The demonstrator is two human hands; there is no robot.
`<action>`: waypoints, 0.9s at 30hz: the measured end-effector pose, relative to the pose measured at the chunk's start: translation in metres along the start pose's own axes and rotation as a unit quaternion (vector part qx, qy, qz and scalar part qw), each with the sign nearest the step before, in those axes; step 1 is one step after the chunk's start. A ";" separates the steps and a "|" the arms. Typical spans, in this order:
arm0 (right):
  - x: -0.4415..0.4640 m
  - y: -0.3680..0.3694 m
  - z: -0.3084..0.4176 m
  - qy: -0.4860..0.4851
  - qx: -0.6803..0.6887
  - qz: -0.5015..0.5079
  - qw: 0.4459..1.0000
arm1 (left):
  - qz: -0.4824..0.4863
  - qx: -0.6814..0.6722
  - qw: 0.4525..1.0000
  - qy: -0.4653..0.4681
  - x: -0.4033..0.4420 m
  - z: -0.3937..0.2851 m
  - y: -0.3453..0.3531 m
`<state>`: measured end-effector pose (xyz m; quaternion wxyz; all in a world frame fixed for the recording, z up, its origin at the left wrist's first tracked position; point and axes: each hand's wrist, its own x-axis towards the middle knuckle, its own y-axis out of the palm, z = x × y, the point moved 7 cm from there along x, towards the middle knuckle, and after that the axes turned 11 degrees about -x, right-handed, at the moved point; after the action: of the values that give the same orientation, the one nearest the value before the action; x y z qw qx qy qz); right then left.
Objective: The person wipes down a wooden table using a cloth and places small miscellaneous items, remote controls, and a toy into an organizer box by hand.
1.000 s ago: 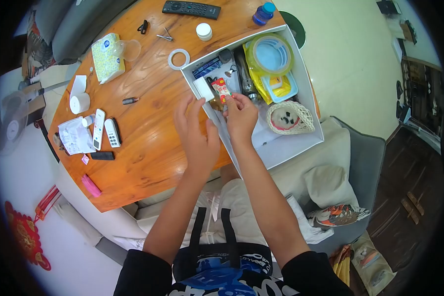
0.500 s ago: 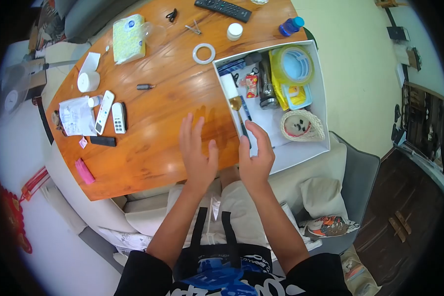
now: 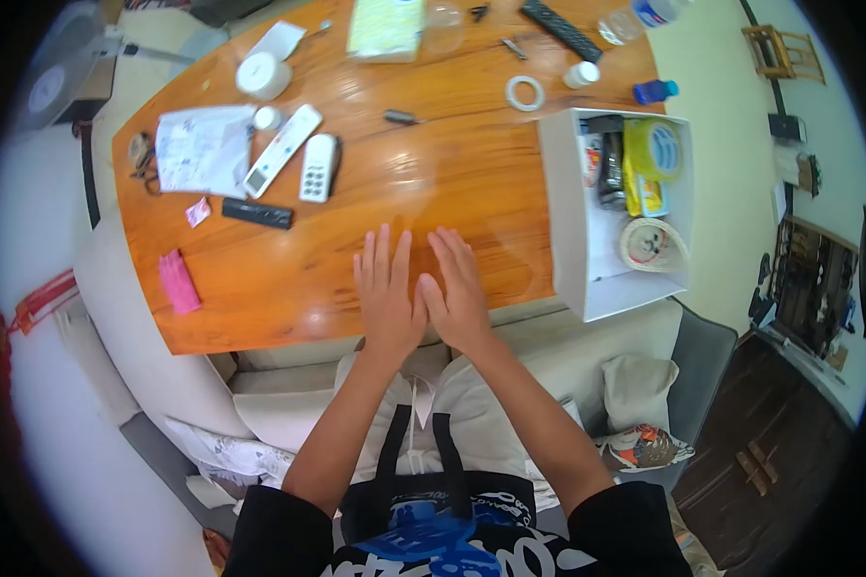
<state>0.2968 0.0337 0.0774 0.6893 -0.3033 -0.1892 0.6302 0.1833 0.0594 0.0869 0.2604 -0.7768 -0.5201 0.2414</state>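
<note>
My left hand [image 3: 392,300] is held palm down with fingers stretched out, at the near edge of the wooden table [image 3: 433,192]. Beside it my right hand [image 3: 459,300] is spread the same way, the two thumbs close together. Neither hand holds anything; whether they rest on the tabletop or hover I cannot tell. Right of my right hand stands a white box [image 3: 570,221]. Inside it are a roll of yellowish tape [image 3: 640,149], a black flashlight [image 3: 610,183], a yellow packet [image 3: 633,197] and a woven pouch with an animal face [image 3: 652,245].
On the left lie a white remote [image 3: 284,149], a smaller white remote [image 3: 318,168], a black bar-shaped object [image 3: 257,213], a pink item [image 3: 179,282] and a crumpled paper [image 3: 202,149]. Farther back are a tape ring [image 3: 524,93], a black remote [image 3: 560,29] and a blue bottle [image 3: 655,91].
My view has turned left, so the box appears farther right. My right hand has moved away from the box's near side and now lies next to my left. Both hands remain empty.
</note>
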 end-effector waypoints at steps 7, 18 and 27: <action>-0.001 0.104 0.067 -0.014 -0.009 0.052 0.998 | -0.044 -0.016 0.996 -0.071 -0.050 0.102 -0.091; 0.015 0.171 0.122 0.002 0.022 0.065 0.998 | -0.119 -0.069 0.982 -0.127 -0.068 0.183 -0.142; 0.058 0.202 0.160 -0.106 -0.072 0.112 0.985 | -0.143 -0.048 0.977 -0.151 -0.039 0.201 -0.162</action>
<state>0.0492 0.1244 0.0567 0.5668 -0.3029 -0.2706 0.7168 -0.0702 0.1058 0.0471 0.1728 -0.6605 -0.6703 0.2909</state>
